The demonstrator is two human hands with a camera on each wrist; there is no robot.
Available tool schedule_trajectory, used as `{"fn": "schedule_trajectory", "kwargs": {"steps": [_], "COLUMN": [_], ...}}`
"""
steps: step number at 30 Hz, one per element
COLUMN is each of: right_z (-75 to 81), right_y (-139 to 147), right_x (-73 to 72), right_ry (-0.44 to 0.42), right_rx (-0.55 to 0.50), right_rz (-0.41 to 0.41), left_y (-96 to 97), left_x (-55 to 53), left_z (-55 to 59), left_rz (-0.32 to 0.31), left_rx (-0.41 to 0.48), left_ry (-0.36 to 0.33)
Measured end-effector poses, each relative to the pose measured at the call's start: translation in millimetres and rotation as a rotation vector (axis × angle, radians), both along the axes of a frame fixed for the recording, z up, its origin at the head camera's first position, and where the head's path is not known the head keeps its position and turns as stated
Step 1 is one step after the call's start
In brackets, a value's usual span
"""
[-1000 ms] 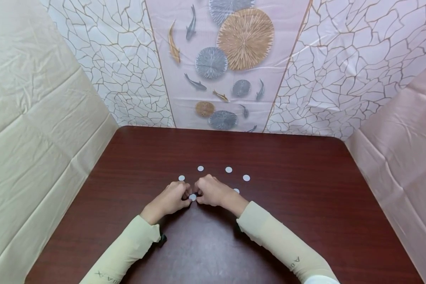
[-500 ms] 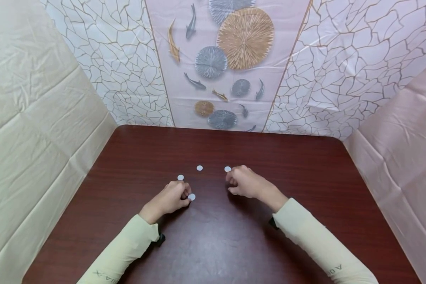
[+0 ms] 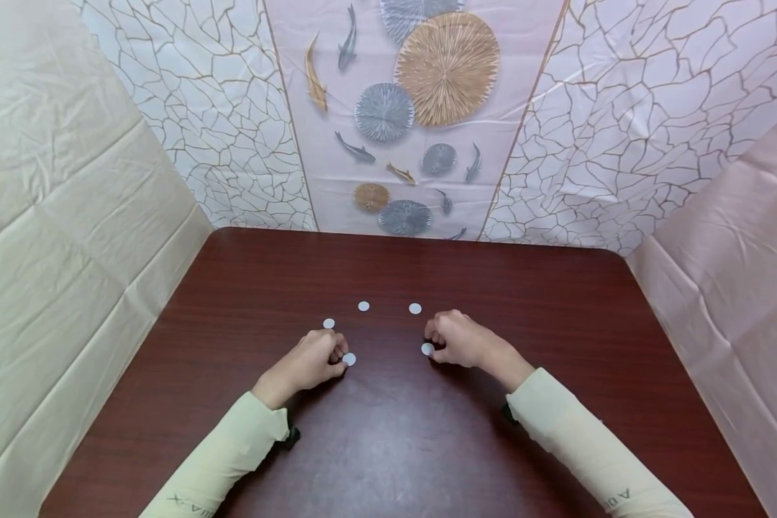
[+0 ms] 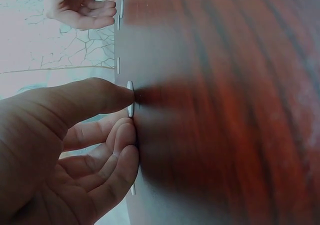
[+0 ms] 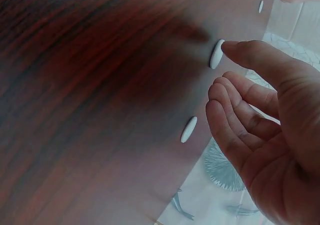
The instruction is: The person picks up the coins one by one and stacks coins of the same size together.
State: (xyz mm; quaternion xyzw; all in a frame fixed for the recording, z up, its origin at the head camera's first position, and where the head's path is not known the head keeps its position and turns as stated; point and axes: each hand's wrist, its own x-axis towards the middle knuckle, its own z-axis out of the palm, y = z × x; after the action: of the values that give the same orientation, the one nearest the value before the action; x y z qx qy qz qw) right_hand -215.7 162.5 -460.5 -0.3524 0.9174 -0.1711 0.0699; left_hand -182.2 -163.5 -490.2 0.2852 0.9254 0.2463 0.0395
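Observation:
Several small white discs lie on the dark red-brown table (image 3: 388,446). My left hand (image 3: 312,358) rests around the near-left disc (image 4: 131,105), the thumb tip on it and the index fingertip close against its other end, the other fingers curled. To the right, my right hand (image 3: 469,339) is at the near-right disc (image 5: 216,54); its thumb tip is right at the edge, and the loosely bent fingers stay apart from it. In the head view this hand covers the spot where another disc lay.
Beyond the hands lie a left disc (image 3: 329,324), a far-left disc (image 3: 363,306) and a far-right disc (image 3: 415,309). A patterned cloth backdrop (image 3: 233,129) stands behind the table, with a plain cloth wall (image 3: 71,216) on the left and another on the right.
My right hand has moved right, away from the left hand and its disc, to the near-right disc, then drawn slightly back. My left hand has stayed in place. The discs in view keep their places.

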Motion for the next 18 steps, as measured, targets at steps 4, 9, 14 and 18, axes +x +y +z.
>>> {"fn": "schedule_trajectory", "kwargs": {"steps": [4,9,14,18], "right_z": [-4.6,-5.0,1.1,5.7], "right_y": [-0.6,-3.2,-9.0,-13.8], "right_x": [-1.0,-3.9,-9.0,-12.8], "right_ry": [-0.018,-0.028,-0.054,-0.084], "right_rx": [0.009,0.029,0.061,0.121], "right_rz": [0.011,0.035,0.074,0.079], "left_y": [0.1,0.4,0.0,0.1], "left_x": [0.8,0.4,0.8,0.2], "left_z": [-0.3,-0.5,1.0,0.5], "left_rz": [0.003,0.008,0.012,0.011], "left_rx": [0.004,0.011,0.014,0.015], "left_ry": [-0.001,-0.012,-0.020,-0.011]}}
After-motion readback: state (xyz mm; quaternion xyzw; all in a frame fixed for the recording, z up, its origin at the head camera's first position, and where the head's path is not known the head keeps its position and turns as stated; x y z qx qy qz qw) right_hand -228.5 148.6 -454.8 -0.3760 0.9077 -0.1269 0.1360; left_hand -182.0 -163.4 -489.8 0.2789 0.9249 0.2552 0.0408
